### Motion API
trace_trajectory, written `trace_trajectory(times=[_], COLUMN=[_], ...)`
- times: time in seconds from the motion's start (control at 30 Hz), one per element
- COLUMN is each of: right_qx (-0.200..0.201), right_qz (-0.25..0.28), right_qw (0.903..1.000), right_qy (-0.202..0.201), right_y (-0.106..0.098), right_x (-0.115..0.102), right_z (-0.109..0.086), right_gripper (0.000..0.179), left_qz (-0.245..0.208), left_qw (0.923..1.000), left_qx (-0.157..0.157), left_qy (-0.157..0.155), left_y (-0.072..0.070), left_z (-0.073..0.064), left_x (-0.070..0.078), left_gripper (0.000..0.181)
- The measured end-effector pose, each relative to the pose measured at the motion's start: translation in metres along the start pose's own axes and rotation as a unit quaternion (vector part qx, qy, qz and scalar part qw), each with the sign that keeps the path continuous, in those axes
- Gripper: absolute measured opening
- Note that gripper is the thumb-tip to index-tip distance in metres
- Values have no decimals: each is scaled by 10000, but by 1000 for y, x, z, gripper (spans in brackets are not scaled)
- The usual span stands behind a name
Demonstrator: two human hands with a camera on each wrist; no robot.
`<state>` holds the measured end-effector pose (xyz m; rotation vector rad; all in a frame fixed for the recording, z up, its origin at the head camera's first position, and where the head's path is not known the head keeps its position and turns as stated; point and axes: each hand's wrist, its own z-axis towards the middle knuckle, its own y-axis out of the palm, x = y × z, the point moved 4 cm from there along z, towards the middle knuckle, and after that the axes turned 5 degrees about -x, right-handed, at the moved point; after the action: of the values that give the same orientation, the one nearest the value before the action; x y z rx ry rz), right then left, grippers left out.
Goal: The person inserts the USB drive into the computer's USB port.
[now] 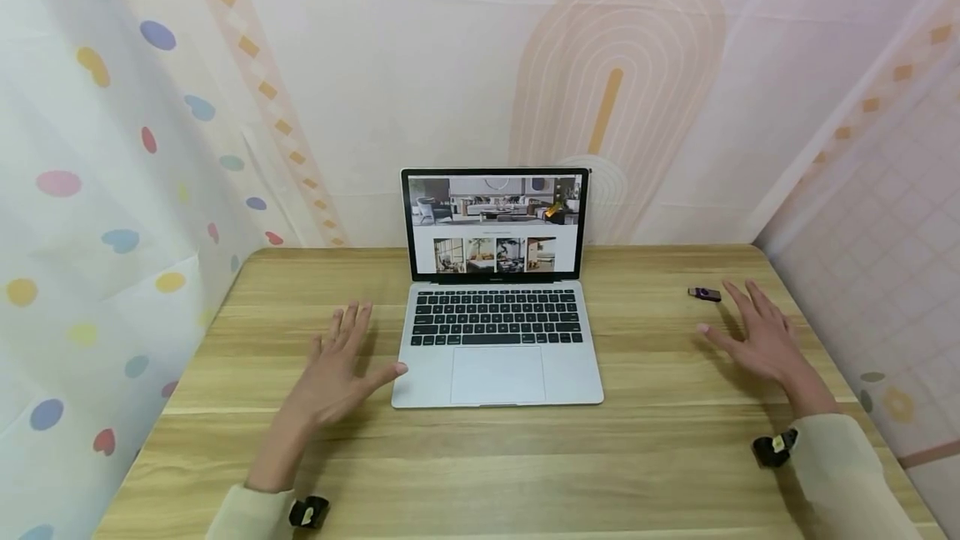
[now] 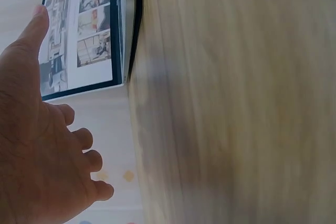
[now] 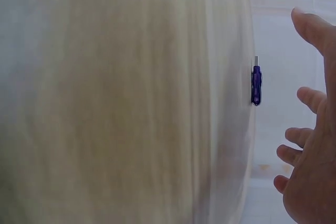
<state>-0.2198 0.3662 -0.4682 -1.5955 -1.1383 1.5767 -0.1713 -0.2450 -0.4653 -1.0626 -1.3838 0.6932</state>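
A silver laptop stands unfolded on the table, its screen lit with a web page of room pictures. To its left my left hand hovers with fingers spread, the thumb tip by the laptop's front left corner; whether it touches I cannot tell. In the left wrist view this hand holds nothing. At the right lies a small purple USB stick with a metal plug pointing left. My right hand is spread just right of and nearer than the stick, apart from it. The right wrist view shows the stick beyond the fingers.
The wooden table ends at the back against a patterned cloth. Another cloth with coloured spots hangs along the left side, and a pale one along the right. Black wrist cameras sit at both cuffs.
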Motion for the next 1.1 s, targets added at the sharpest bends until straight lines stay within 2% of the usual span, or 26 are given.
trace_trajectory(times=[0.37,0.77,1.1], right_qx=[-193,-290,-183], right_qz=[296,534,701], right_qw=[9994,9981,9972], right_qy=[-10,-78,158], right_y=[1,4,6], right_x=[0,-1,3], right_z=[7,23,33], right_gripper=[93,90,85], left_qz=[36,-227,-147], left_qw=[9998,9985,9976], left_qx=[-180,-434,-610], left_qy=[106,231,282], left_y=[10,21,29], left_z=[2,2,4], left_x=[13,25,31], left_gripper=[111,114,122])
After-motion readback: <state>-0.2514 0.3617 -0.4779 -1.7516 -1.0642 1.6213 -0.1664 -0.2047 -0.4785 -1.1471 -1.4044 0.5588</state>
